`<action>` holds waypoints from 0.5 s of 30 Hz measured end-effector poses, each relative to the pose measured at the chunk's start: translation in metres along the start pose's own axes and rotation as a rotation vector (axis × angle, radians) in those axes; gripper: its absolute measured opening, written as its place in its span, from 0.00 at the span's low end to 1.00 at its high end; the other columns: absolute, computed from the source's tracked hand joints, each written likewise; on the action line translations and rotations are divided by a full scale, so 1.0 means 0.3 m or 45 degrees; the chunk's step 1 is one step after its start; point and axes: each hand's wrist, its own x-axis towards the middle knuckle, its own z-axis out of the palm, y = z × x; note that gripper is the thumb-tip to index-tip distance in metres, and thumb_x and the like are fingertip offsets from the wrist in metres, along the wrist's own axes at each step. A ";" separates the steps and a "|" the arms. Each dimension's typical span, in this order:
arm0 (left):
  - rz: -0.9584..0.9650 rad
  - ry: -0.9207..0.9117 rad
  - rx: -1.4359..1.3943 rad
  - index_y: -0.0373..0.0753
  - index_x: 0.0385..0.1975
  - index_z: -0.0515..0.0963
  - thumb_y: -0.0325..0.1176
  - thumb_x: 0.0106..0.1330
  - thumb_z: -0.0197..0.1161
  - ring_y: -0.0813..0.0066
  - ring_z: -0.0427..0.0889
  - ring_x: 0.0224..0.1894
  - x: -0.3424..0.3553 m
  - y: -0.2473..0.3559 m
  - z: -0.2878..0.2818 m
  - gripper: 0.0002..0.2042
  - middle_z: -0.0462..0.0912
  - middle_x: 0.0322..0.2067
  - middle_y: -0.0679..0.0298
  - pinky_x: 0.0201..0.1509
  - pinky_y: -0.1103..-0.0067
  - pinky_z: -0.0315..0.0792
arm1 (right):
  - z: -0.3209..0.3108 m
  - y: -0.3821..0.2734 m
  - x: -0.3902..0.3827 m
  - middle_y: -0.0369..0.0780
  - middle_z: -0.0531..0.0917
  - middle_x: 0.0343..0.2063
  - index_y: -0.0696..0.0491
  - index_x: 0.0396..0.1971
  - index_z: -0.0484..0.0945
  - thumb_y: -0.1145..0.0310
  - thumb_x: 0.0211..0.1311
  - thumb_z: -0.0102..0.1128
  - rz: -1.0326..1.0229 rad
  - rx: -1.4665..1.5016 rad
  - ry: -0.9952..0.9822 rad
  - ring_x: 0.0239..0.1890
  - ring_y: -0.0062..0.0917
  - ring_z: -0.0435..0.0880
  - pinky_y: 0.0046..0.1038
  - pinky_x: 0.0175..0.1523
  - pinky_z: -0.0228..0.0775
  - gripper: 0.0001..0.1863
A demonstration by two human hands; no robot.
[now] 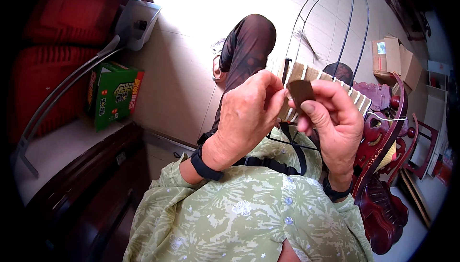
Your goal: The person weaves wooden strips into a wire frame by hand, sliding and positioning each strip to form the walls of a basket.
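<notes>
My right hand point(335, 123) pinches a flat dark brown strip point(301, 93) between thumb and fingers. Against the strip's left edge, my left hand point(249, 111) has thumb and forefinger pressed together; what they grip, if anything, is too small to make out. Just beyond both hands lies a tan woven panel point(311, 73) with white cord lines across it, partly hidden by the fingers. A black wire frame point(352, 27) with tall rounded loops rises from the panel. White cord point(388, 118) trails off its right end.
Carved dark red wooden furniture point(383, 166) stands close on my right, with a cardboard box point(387, 61) farther back. Loose dark strands point(306, 44) lie on the tiled floor. To the left are a green box point(115, 94), a grey curved-pole stand point(67, 80) and red cushions point(57, 80).
</notes>
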 end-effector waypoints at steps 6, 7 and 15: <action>-0.235 -0.300 -0.595 0.32 0.34 0.77 0.28 0.68 0.69 0.82 0.83 0.23 0.029 -0.049 -0.015 0.08 0.82 0.24 0.65 0.25 0.79 0.76 | -0.037 0.037 0.066 0.34 0.85 0.30 0.57 0.36 0.85 0.78 0.63 0.70 -0.670 -0.575 -0.004 0.29 0.18 0.78 0.22 0.34 0.69 0.04; -0.372 -0.330 -0.898 0.32 0.34 0.77 0.28 0.68 0.68 0.89 0.80 0.24 0.041 -0.035 -0.020 0.08 0.80 0.24 0.70 0.22 0.86 0.73 | -0.042 0.036 0.086 0.35 0.84 0.29 0.57 0.36 0.85 0.79 0.62 0.70 -0.786 -0.654 -0.026 0.30 0.19 0.79 0.23 0.35 0.69 0.04; -0.455 -0.407 -0.942 0.33 0.35 0.76 0.24 0.69 0.65 0.89 0.79 0.23 0.065 -0.038 -0.045 0.04 0.80 0.24 0.71 0.24 0.88 0.74 | -0.031 0.060 0.084 0.36 0.82 0.27 0.57 0.35 0.84 0.78 0.59 0.72 -0.547 -0.616 0.048 0.29 0.22 0.80 0.24 0.36 0.71 0.06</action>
